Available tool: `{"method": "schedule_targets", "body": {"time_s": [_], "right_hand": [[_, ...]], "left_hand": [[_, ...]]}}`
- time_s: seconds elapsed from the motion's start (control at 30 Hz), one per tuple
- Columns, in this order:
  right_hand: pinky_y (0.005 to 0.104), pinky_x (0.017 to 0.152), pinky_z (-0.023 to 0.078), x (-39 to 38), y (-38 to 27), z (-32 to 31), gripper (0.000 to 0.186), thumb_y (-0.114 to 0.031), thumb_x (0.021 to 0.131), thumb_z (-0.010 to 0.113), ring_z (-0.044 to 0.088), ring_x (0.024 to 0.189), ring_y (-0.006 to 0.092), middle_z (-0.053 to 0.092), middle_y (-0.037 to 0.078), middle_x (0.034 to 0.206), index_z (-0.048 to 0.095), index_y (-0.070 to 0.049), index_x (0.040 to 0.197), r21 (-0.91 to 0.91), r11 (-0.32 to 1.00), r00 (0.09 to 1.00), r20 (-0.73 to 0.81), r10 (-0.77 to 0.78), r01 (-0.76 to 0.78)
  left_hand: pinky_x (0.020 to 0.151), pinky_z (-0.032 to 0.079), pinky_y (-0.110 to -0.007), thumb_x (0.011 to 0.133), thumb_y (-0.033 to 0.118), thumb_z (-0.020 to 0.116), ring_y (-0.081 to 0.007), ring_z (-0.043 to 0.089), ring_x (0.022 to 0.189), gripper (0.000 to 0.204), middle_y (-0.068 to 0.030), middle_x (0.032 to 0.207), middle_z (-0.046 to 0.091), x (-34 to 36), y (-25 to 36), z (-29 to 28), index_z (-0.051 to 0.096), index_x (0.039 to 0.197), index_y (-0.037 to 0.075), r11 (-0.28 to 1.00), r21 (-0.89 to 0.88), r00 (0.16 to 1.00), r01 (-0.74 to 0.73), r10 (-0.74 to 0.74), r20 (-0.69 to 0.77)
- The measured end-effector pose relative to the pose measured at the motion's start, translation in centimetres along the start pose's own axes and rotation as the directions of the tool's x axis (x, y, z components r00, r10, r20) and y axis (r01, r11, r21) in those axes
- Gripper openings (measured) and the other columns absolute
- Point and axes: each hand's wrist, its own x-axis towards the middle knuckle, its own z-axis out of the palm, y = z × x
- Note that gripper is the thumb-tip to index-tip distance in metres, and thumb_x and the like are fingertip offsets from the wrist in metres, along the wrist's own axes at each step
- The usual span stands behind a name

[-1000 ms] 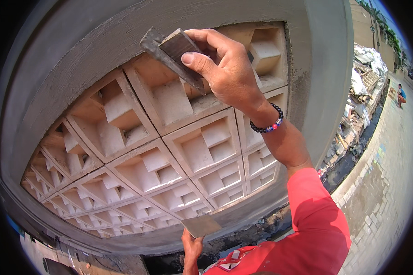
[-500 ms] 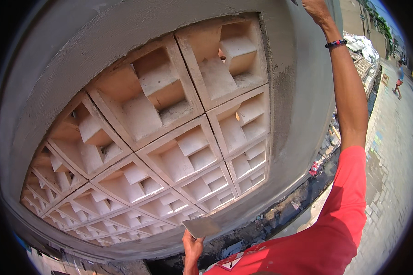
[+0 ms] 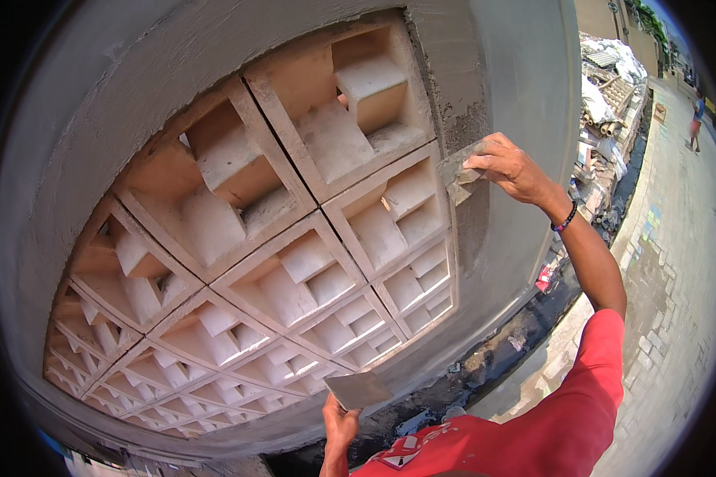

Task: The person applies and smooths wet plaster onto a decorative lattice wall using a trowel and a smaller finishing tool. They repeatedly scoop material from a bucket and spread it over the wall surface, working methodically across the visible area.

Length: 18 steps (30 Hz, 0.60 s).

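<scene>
My right hand [image 3: 515, 171] grips a flat scraper blade [image 3: 461, 176] smeared with grey mortar. Its blade lies against the rough plaster strip [image 3: 471, 226] along the right edge of the breeze-block panel [image 3: 314, 213]. Low in the picture, my left hand [image 3: 340, 425] is closed on the near edge of a flat grey plate [image 3: 359, 389], held out in front of the panel's bottom edge. The pale blocks have stepped, open cells. Smooth grey plaster [image 3: 525, 95] surrounds them. Any handle on the scraper is hidden by my right fingers.
Below the wall runs a dark, wet gutter [image 3: 485, 370] with litter. A heap of rubble and sacks [image 3: 608, 103] stands beyond the wall's right end. A paved lane [image 3: 652, 318] stretches along the right, with a person [image 3: 696, 123] walking far off.
My right hand has come down from the top of the wall to beside the panel, with the scraper now on the rough plaster. The left hand and plate have barely shifted.
</scene>
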Motion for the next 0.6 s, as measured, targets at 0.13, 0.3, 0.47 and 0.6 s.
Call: {"method": "schedule_targets", "body": {"time_s": [0.13,0.3,0.47,0.6], "right_hand": [[0.0353,0.088,0.049,0.3,-0.7,-1.7,0.035,-0.008,0.089,0.064,0.061,0.1,0.0211,0.067,0.006,0.109,0.062,-0.004,0.124,0.262,0.953,0.978,-0.098,0.187,-0.156],[0.0316,0.084,0.053,6.2,1.7,-7.5,0.039,-0.022,0.099,0.06,0.066,0.096,0.0142,0.067,0.007,0.113,0.054,0.001,0.13,0.723,0.684,0.841,-0.309,0.444,-0.096],[0.0334,0.089,0.053,6.8,3.1,-7.8,0.033,-0.019,0.098,0.062,0.066,0.098,0.0155,0.066,0.009,0.113,0.056,0.001,0.124,0.724,0.686,0.837,-0.33,0.436,-0.073],[0.032,0.094,0.052,6.9,2.3,-6.5,0.025,-0.009,0.095,0.063,0.064,0.103,0.0158,0.066,0.007,0.111,0.059,-0.001,0.118,0.454,0.887,0.835,-0.454,0.312,-0.085]], "left_hand": [[0.085,0.049,-0.029,0.077,-0.01,0.064,-0.0148,0.062,0.096,0.034,-0.0067,0.105,0.065,0.2,0.5,-0.4,0.062,0.11,0.0,0.999,0.035,1.0,0.007,-0.007,0.001],[0.086,0.049,-0.03,0.078,-0.007,0.067,-0.0158,0.062,0.096,0.034,-0.0067,0.105,0.066,0.2,0.3,-0.3,0.063,0.11,0.0,0.993,0.108,0.999,-0.046,0.046,0.011],[0.087,0.049,-0.03,0.078,-0.007,0.068,-0.0157,0.062,0.096,0.034,-0.0068,0.106,0.066,-0.4,0.0,0.1,0.063,0.111,0.001,0.999,0.043,0.999,-0.03,0.031,-0.025],[0.087,0.048,-0.03,0.077,-0.008,0.069,-0.0157,0.062,0.097,0.036,-0.007,0.107,0.067,-0.8,-1.2,-0.1,0.062,0.112,0.001,1.0,-0.001,0.998,-0.02,0.02,-0.057]]}}
